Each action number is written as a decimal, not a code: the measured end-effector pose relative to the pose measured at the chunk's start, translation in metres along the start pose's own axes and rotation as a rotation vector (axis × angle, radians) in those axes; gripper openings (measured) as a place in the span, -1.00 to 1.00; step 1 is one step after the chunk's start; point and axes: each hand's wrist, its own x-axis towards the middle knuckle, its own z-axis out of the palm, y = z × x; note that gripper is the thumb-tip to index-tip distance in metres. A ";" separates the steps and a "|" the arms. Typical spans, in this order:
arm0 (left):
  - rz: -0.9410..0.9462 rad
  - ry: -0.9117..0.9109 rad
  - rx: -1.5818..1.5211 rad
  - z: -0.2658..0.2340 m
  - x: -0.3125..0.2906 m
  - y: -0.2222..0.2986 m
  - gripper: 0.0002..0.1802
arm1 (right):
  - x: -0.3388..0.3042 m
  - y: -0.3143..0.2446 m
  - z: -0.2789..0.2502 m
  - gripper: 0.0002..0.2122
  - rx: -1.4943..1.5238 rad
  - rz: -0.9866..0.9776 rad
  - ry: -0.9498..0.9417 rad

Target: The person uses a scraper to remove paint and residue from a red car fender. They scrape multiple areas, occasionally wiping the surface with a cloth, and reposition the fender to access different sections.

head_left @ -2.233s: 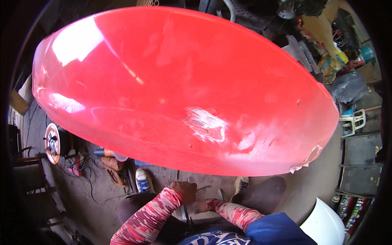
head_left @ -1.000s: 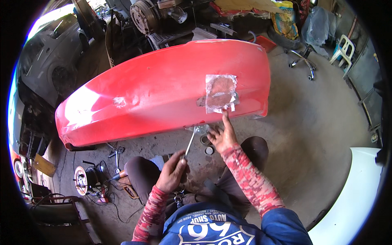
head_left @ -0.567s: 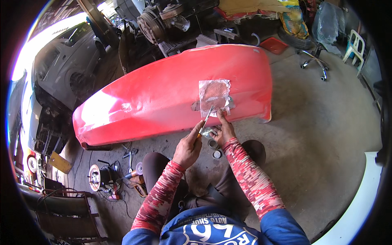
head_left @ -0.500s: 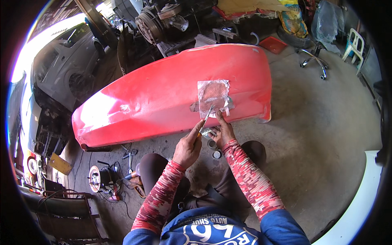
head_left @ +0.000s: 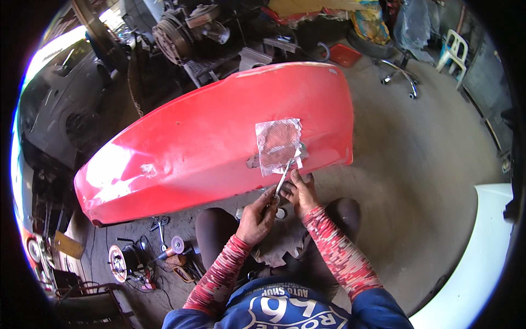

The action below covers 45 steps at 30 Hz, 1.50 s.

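A long red car body panel (head_left: 208,120), apparently a bumper, lies in front of my knees. A white mesh-like patch (head_left: 278,143) with a reddish middle rests on it over a grey-green filled spot; its lower right corner is ragged. My left hand (head_left: 256,218) is closed around a slim, pale metal tool (head_left: 283,178), whose tip reaches the patch's lower right edge. My right hand (head_left: 302,196) is beside it with fingers curled and thumb raised just below that edge; what they grip, if anything, is hidden. A small round can (head_left: 280,213) stands below my hands.
On the floor at left lie a cable reel (head_left: 118,263), an angle grinder (head_left: 174,248) and loose cords. A white panel (head_left: 482,247) curves along the right. Behind are a wheeled chair base (head_left: 402,77), a white plastic chair (head_left: 453,55), a red tray (head_left: 345,55) and machinery (head_left: 175,41).
The view has shifted, so the panel sits lower and further left. The tool's tip has moved from over the patch to its lower right edge. Both hands stay close together.
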 end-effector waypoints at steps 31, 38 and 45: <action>0.111 0.097 0.135 -0.023 0.011 0.002 -0.39 | 0.009 -0.007 0.053 -0.08 0.013 0.154 0.278; 0.099 0.108 0.036 -0.026 0.010 -0.014 -0.42 | 0.011 0.002 0.053 -0.27 -0.031 0.142 0.356; -0.045 0.169 -0.066 -0.038 -0.002 -0.029 -0.81 | -0.022 0.008 0.055 -0.09 -0.198 -0.176 0.379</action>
